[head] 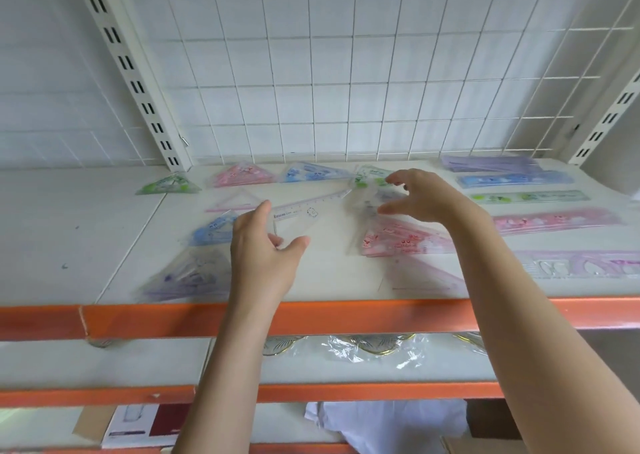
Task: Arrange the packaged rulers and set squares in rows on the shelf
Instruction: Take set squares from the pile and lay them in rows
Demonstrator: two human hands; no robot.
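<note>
On the white shelf (329, 277), behind its orange front rail (346, 315), packaged set squares (242, 175) lay in a back row, with packaged rulers (530, 197) stacked in rows at the right. Left hand (263, 245) held the near corner of a clear set square (298, 218), thumb and fingers curled round it. Right hand (422, 197) hovered over a crumpled clear packet (363, 200), fingers spread, gripping nothing.
</note>
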